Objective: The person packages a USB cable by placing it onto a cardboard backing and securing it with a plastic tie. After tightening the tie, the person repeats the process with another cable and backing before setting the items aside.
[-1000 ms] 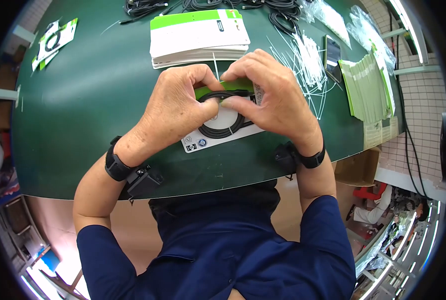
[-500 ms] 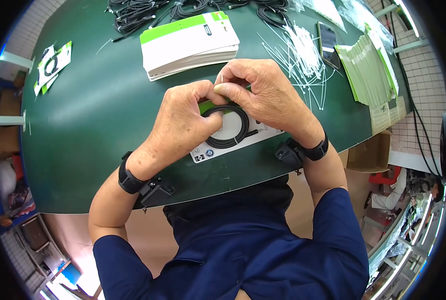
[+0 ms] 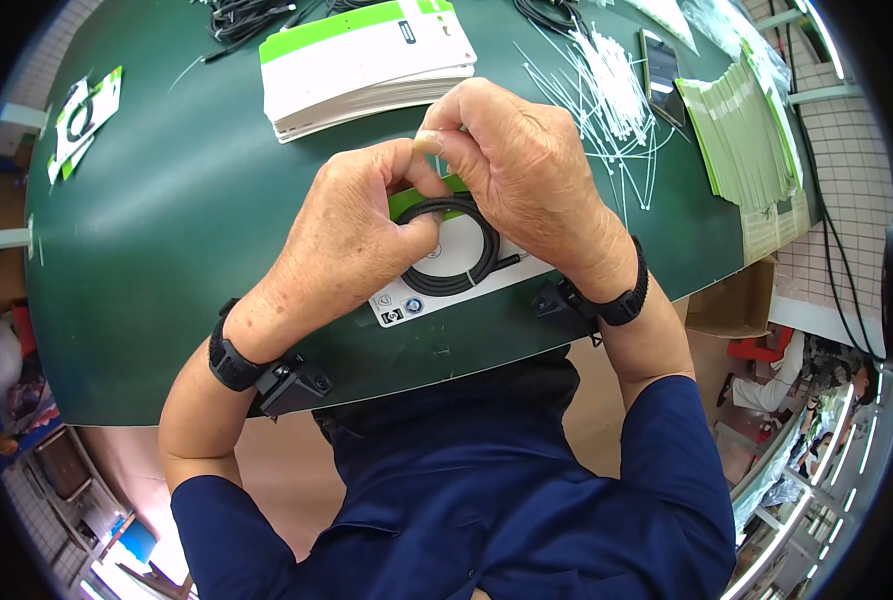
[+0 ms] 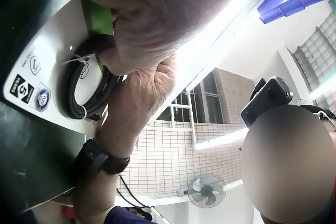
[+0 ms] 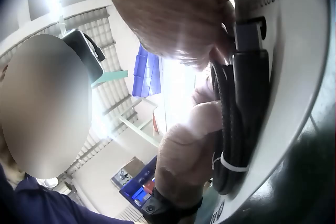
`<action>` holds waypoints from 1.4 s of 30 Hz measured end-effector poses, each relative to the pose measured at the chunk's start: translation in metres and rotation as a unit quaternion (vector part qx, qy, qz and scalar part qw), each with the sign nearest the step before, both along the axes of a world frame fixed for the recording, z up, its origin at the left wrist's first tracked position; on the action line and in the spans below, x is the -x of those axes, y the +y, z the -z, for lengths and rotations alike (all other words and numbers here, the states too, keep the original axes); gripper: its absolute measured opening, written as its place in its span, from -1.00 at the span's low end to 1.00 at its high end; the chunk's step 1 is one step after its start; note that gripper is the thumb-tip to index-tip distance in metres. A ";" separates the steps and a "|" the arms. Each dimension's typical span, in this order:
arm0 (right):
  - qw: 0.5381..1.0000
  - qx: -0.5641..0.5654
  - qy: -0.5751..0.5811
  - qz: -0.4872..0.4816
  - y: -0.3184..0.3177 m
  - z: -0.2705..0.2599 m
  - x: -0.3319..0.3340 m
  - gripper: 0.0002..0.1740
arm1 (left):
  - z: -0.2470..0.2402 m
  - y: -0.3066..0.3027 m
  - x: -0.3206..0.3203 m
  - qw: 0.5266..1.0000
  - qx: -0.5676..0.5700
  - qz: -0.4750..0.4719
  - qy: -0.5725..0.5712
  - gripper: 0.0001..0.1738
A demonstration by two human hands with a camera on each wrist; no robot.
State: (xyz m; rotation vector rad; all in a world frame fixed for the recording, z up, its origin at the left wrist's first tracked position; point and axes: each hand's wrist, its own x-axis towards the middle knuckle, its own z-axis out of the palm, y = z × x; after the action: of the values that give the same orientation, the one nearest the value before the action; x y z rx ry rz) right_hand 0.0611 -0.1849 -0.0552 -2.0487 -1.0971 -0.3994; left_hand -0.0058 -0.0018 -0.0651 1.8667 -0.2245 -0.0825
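Note:
A black coiled cable (image 3: 488, 248) lies against a white and green card (image 3: 430, 300). White cable ties (image 4: 83, 110) bind the coil to the card. My left hand (image 3: 342, 215) grips cable and card together, its thumb inside the coil and its fingers behind the card's green edge. Above the coil, my right hand (image 3: 532, 165) pinches the tail of a cable tie between thumb and curled forefinger; most of that tail is hidden by the fingers. In the right wrist view the cable's plug (image 5: 251, 71) lies along the card.
A stack of white and green cards (image 3: 367, 85) stands behind my hands. Loose white cable ties (image 3: 607, 95), a phone (image 3: 661, 75) and fanned green cards (image 3: 742, 135) lie to the right. Black cables (image 3: 247, 20) are at the back; carded cables (image 3: 85, 118) sit far left.
My right thumb has left the coil, and my right hand has risen to pinch the white tie tail that stood up between the hands. My left hand keeps its grip on cable and card.

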 end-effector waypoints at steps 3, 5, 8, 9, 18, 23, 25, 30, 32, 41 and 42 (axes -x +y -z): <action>1.000 -0.013 -0.009 -0.003 0.000 0.000 0.000 -0.86 | -0.003 -0.001 0.002 1.000 -0.019 -0.003 -0.008 -0.84; 1.000 -0.020 -0.011 -0.005 0.000 0.001 0.000 -0.87 | -0.005 -0.001 0.002 1.000 -0.019 -0.004 -0.003 -0.84; 1.000 -0.026 -0.010 -0.011 0.000 0.003 -0.001 -0.86 | -0.005 -0.002 0.003 1.000 -0.021 -0.005 0.005 -0.85; 1.000 -0.025 -0.009 -0.012 0.000 0.003 -0.001 -0.86 | -0.005 -0.002 0.004 1.000 -0.020 -0.004 0.004 -0.85; 0.999 -0.045 -0.016 0.005 0.000 0.002 0.000 -0.87 | -0.007 -0.003 0.004 0.999 -0.018 0.004 0.027 -0.84; 0.999 -0.049 -0.012 0.015 0.000 0.002 0.000 -0.87 | -0.008 -0.003 0.004 0.999 -0.020 0.005 0.035 -0.84; 0.999 -0.049 -0.011 0.018 0.000 0.002 0.000 -0.87 | -0.007 -0.003 0.004 0.999 -0.018 0.007 0.031 -0.84; 0.998 -0.050 0.004 0.025 0.000 0.003 0.000 -0.87 | -0.007 -0.003 0.004 0.999 -0.020 0.009 0.028 -0.84; 0.998 -0.047 0.007 0.027 -0.001 0.003 0.000 -0.87 | -0.007 -0.002 0.005 0.999 -0.023 0.009 0.031 -0.84; 0.995 -0.080 0.048 0.038 0.004 0.002 0.003 -0.75 | -0.004 -0.002 0.004 0.999 -0.022 0.013 0.019 -0.84; 0.995 -0.079 0.055 0.039 0.003 0.001 0.004 -0.75 | -0.004 -0.002 0.004 1.000 -0.020 0.013 0.018 -0.84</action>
State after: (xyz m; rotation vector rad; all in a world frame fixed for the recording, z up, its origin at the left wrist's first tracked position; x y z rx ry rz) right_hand 0.0575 -0.1815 -0.0565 -1.9527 -0.8927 -0.3942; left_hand -0.0094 -0.0038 -0.0608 1.9017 -0.2233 -0.1381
